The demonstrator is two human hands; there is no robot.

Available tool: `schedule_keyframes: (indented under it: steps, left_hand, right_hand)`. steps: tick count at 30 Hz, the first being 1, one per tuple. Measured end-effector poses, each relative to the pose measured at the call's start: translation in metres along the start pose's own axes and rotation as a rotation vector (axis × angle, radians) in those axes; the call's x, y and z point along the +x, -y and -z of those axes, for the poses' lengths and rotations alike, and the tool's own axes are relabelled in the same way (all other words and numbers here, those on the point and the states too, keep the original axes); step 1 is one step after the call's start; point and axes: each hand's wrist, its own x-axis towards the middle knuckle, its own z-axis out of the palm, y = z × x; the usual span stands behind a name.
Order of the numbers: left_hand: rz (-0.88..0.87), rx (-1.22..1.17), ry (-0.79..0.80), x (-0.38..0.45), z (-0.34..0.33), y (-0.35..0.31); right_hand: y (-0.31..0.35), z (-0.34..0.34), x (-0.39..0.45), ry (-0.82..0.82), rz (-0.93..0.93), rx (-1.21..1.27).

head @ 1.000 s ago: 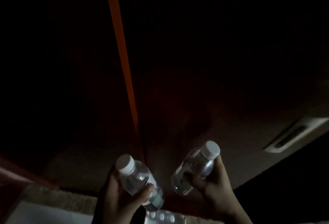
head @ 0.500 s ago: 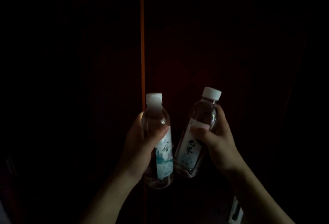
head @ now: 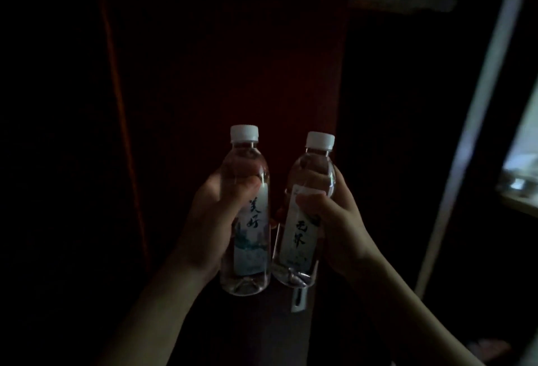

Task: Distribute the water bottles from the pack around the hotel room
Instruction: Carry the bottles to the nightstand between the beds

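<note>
Both hands are wrapped around bottles: the left hand [head: 214, 223] grips a clear plastic water bottle with a white screw cap and a pale label bearing dark brush characters [head: 245, 208], thumb laid across its front, while the right hand [head: 339, 220] grips a second clear, white-capped bottle [head: 305, 211] of the same kind, thumb pressed at the top edge of its label. The two bottles stand upright, side by side and close together, the right one tilted slightly; whether they touch cannot be told. A second ago they were held low and splayed apart over a pale floor; they have since been raised and brought level in front of the chest. Beyond them, the dim reddish-brown wooden panel [head: 233, 60] has slid to the left of view, and a pale vertical frame edge [head: 477, 121] with a lit glimpse of a ledge [head: 521, 185] has come in at far right. That suggests the person has turned toward a new spot, with both bottles in transit and neither yet set down.
</note>
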Motion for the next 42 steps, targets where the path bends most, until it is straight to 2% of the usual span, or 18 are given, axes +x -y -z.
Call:
schedule_keyframes:
  steps: [5,11,15,20,23,29,34,42]
  left_hand:
    - [0.078,-0.175,0.293,0.007,-0.095,0.012]
    - [0.089,-0.317,0.586,-0.011,-0.264,0.030]
    - [0.153,-0.362,0.761,-0.032,-0.385,0.039]
    - [0.233,-0.433,0.937,-0.055,-0.511,0.051]
    - [0.257,-0.481,0.980,-0.063,-0.571,0.060]
    - [0.309,-0.505,1.078,-0.053,-0.665,0.086]
    - [0.314,-0.548,1.162,-0.019,-0.734,0.126]
    - [0.287,-0.684,1.171,0.098,-0.841,0.182]
  right_hand:
    - [0.048,0.074,-0.052,-0.307,0.066,-0.065]
    - [0.129,0.190,-0.151,-0.674,0.127,-0.185]
    - [0.183,0.272,-0.222,-0.837,0.176,-0.309]
    - [0.241,0.350,-0.290,-0.915,0.211,-0.336]
    - [0.264,0.394,-0.318,-0.959,0.212,-0.328]
    - [0.277,0.464,-0.337,-1.083,0.157,-0.395]
    - [0.278,0.529,-0.327,-1.198,0.118,-0.581]
    - [0.277,0.668,-0.243,-1.192,0.128,-0.618]
